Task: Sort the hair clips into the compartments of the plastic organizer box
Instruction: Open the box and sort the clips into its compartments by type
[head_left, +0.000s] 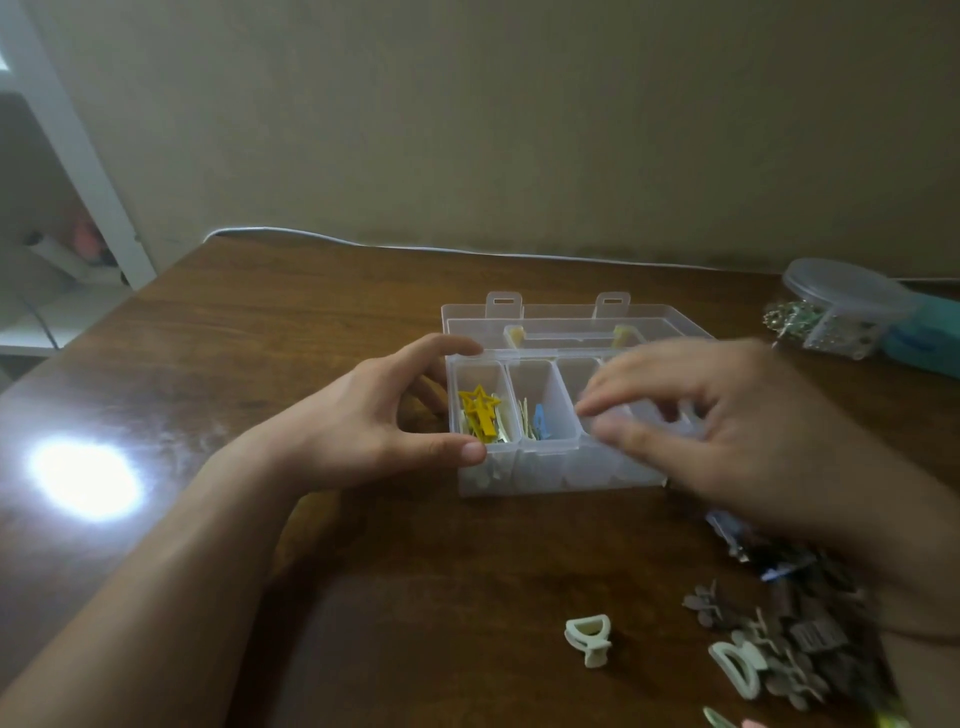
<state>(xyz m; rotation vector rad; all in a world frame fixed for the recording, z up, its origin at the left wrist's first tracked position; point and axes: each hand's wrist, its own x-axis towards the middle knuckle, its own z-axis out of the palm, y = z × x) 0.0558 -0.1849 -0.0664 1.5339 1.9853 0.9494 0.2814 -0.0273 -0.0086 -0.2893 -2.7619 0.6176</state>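
Your left hand (384, 415) braces the left end of the clear plastic organizer box (540, 470), thumb on the near corner and forefinger hooked over the far one, fingers curled round its wall. Your right hand (727, 421), blurred, hovers over the box's right-hand compartments with fingers loosely spread; whether it pinches a clip cannot be told.

The box sits mid-table on the dark brown wooden table (322, 322), its hinged lid (561, 317) laid open behind. The leftmost compartment holds a yellow star-shaped hair clip (480, 408) atop a few pale slim clips; the next holds a small blue clip (539, 420) with more pale ones. The third looks empty, and the rest lie hidden under your hand.

Sorting appears only just begun. A heap of grey-brown hair clips (795, 634) waits unsorted near your right forearm, with two cream claw clips, one apart (589, 639) and one at the heap's edge (737, 670). A lidded clear tub of trinkets (841, 306) stands at the far right.
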